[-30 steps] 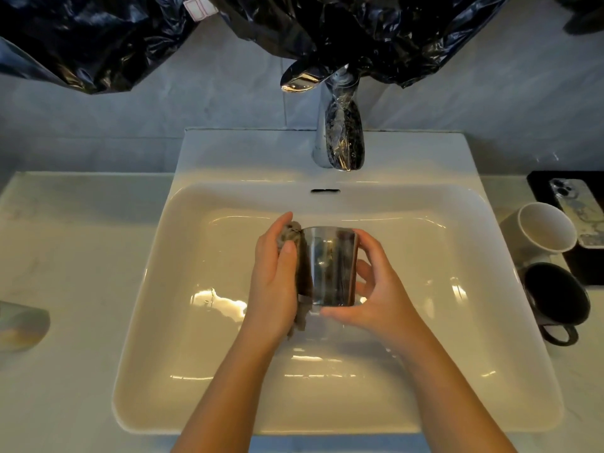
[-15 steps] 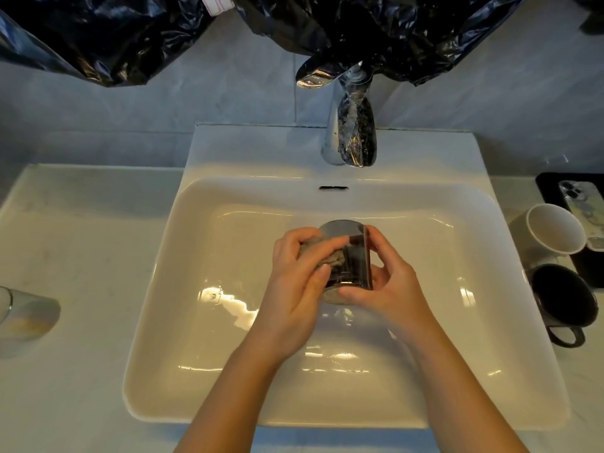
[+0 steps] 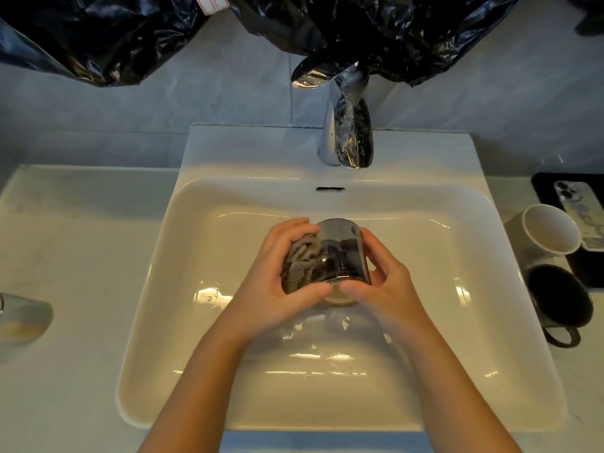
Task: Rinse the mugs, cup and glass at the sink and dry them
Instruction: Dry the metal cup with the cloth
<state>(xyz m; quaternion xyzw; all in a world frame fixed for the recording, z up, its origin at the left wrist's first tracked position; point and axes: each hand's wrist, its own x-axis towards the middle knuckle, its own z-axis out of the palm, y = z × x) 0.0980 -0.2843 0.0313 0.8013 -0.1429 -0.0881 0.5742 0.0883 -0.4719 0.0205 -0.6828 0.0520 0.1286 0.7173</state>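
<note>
Above the white sink basin [image 3: 196,322] I hold a smoky clear glass [image 3: 343,253] between both hands. My right hand [image 3: 389,289] grips its right side and base. My left hand [image 3: 277,289] presses a grey-brown cloth [image 3: 300,266] against the glass's left side. A white mug [image 3: 549,233] and a black mug [image 3: 559,299] stand on the counter at the right. A pale iridescent cup [image 3: 23,322] lies at the left edge, partly cut off. No water runs from the chrome faucet [image 3: 346,132].
A phone [image 3: 578,210] lies on a black tray [image 3: 542,181] behind the mugs at the far right. Black plastic sheeting [image 3: 98,37] hangs over the wall above the faucet. White counter flanks the sink on both sides.
My left hand has wrapped further round the glass with the cloth, sliding over its side. The glass has turned slightly between my hands. The view shifted a little.
</note>
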